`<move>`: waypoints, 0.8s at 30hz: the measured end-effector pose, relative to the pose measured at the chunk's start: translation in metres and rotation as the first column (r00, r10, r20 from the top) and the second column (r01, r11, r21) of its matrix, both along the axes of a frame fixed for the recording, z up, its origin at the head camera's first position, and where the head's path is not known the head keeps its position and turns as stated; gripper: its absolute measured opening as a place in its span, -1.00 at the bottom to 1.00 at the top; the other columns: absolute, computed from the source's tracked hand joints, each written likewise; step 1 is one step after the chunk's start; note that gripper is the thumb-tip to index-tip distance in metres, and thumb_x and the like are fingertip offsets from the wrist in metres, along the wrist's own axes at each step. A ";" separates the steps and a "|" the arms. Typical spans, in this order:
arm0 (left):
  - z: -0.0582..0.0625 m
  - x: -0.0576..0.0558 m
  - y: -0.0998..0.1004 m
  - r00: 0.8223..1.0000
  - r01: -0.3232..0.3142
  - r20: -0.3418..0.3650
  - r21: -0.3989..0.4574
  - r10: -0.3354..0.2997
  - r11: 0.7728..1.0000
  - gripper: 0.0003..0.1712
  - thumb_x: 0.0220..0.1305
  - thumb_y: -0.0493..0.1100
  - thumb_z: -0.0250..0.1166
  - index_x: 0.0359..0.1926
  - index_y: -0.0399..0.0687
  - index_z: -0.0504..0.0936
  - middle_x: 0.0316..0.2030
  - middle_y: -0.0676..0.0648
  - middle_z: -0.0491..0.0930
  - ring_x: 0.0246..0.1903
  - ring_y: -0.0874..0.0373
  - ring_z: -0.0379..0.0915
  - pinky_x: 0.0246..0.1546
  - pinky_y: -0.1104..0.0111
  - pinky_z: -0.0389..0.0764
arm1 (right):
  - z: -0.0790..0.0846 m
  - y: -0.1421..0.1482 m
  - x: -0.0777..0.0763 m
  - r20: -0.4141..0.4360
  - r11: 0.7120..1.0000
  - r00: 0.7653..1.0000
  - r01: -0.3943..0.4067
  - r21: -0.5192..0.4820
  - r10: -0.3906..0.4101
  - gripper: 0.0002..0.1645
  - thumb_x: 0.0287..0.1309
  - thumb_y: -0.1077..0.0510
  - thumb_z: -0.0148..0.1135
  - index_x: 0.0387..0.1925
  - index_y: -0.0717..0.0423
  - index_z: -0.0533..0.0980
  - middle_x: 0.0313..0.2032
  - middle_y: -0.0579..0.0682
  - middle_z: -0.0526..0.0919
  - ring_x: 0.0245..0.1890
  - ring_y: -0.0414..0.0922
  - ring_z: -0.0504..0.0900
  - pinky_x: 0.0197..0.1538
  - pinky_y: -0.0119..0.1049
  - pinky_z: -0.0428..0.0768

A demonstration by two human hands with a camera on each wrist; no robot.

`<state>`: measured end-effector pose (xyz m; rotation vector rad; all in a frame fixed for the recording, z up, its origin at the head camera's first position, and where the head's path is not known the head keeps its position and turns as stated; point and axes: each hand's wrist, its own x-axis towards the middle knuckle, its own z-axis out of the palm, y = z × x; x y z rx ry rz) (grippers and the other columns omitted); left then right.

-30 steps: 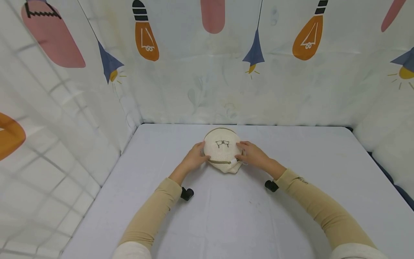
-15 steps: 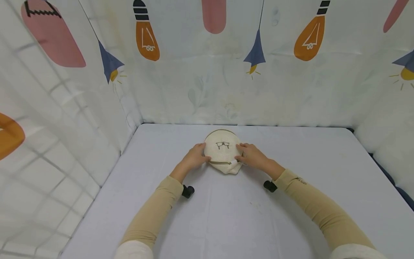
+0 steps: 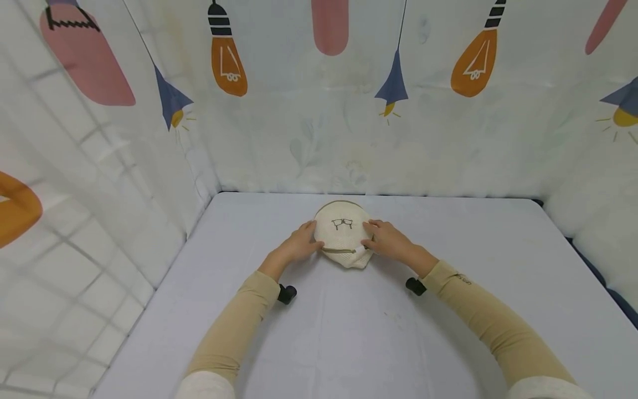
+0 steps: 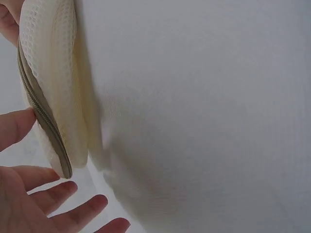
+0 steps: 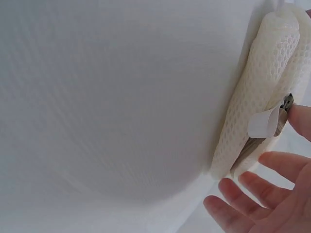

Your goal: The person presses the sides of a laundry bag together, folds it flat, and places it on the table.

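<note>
A cream mesh laundry bag lies on the white-covered table, with a line drawing like a pair of glasses on top. An olive zip runs along its edge. My left hand touches the bag's left side with thumb and index finger, the other fingers spread. At the right side my right hand does likewise, its thumb beside the zip's dark slider. A white tab sticks out near that thumb. Fingers of both hands look extended, not wrapped around the bag.
The white tabletop stretches around the bag on all sides. Behind it hangs a pale curtain printed with lamps and bulbs. A black wrist camera sits at the left wrist, and another black camera at the right.
</note>
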<state>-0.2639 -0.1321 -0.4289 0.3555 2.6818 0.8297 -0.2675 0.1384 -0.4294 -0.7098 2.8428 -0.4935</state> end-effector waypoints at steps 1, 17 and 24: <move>0.000 0.000 0.000 1.000 0.007 0.002 0.004 -0.007 1.000 -0.10 0.58 -0.01 0.11 0.61 -0.32 -0.16 0.59 -0.36 -0.13 0.55 -0.29 -0.20 0.52 -0.07 -0.07 | 0.000 0.000 0.000 0.001 1.000 1.000 -0.004 -0.006 0.004 -0.21 0.53 -0.02 0.13 0.50 0.42 0.17 0.45 0.43 0.21 0.41 0.37 0.26 0.43 0.17 0.27; -0.002 -0.002 0.005 0.992 0.106 -0.049 -0.181 -0.116 0.978 0.05 0.52 0.30 0.07 0.65 -0.15 -0.25 0.62 -0.24 -0.38 0.57 -0.24 -0.47 0.42 -0.36 -0.15 | -0.004 -0.004 -0.004 0.081 0.994 0.991 -0.104 -0.044 0.108 0.05 0.55 -0.22 0.01 0.59 0.38 -0.21 0.59 0.32 -0.26 0.56 0.34 -0.30 0.53 0.22 -0.09; -0.004 -0.006 0.008 0.977 0.174 -0.082 -0.218 -0.195 0.960 0.06 0.52 0.33 0.03 0.65 -0.13 -0.29 0.62 -0.17 -0.41 0.58 -0.17 -0.49 0.43 -0.34 -0.20 | -0.008 -0.006 -0.011 0.082 0.990 0.986 -0.144 -0.012 0.144 0.14 0.51 -0.30 0.00 0.59 0.37 -0.28 0.59 0.30 -0.33 0.57 0.29 -0.34 0.53 0.22 -0.11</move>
